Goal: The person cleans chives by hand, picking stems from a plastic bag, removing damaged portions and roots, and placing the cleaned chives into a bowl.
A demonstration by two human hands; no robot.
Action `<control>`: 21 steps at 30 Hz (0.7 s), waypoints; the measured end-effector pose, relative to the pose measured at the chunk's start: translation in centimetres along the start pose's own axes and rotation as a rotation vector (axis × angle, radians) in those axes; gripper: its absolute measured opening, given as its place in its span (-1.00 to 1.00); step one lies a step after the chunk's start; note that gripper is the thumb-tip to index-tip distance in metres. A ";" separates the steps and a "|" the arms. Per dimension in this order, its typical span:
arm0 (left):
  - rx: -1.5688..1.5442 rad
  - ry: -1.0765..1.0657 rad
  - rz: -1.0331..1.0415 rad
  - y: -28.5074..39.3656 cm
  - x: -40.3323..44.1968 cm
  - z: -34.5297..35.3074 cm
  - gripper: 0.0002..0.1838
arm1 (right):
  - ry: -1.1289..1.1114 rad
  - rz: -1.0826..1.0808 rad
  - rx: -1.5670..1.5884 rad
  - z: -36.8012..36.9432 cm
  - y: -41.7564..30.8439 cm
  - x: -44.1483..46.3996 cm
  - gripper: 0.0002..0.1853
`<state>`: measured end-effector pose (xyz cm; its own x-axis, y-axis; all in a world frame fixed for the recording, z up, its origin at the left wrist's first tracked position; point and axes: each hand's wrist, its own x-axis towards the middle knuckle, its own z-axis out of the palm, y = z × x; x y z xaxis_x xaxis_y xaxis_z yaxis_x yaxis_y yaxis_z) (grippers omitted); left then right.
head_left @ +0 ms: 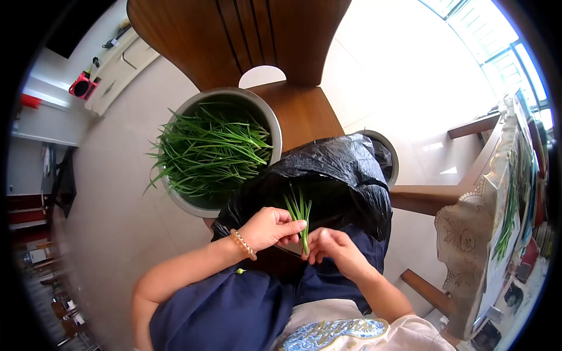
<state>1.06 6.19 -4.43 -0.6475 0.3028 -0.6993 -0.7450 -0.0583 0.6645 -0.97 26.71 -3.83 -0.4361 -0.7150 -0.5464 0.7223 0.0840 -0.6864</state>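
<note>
My left hand [270, 228], with a beaded bracelet at the wrist, pinches a small bunch of green chives [300, 206] between thumb and fingers. The leaf tips point up and away from me. At the lower, pale ends of the bunch, the curled fingers of my right hand [335, 248] are closed. Both hands are over my lap, in front of the open mouth of a black plastic bag [328, 158]. Beyond my left hand, a metal basin [275, 120] holds a large heap of loose chives [216, 146]. The inside of the bag is mostly dark.
The basin rests on a wooden chair [304, 108]. Behind the bag stands a round bin [393, 161]. A table with a lace cloth [468, 234] is at right, with more green leaves [508, 228] on it. A small green scrap [240, 271] lies on my trouser leg.
</note>
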 end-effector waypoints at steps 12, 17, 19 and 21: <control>0.192 -0.293 -0.022 0.6 -1.1 1.0 -0.72 | -0.032 0.062 -0.045 2.0 2.2 -2.5 -0.78; 0.534 -0.587 0.103 1.6 -2.2 0.8 -0.73 | -0.166 0.010 -0.176 1.3 2.8 -3.2 -0.67; 0.639 -0.607 0.172 2.7 -2.9 1.0 -0.71 | -0.184 -0.045 -0.076 1.7 2.5 -3.3 -0.65; 0.694 -0.634 0.172 2.5 -3.1 0.8 -0.72 | -0.137 -0.081 0.249 2.0 1.2 -3.5 -0.64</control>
<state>1.33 5.86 -0.44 -0.3800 0.8137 -0.4398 -0.2546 0.3651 0.8955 2.49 27.96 -1.83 -0.4335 -0.8010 -0.4128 0.8048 -0.1381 -0.5773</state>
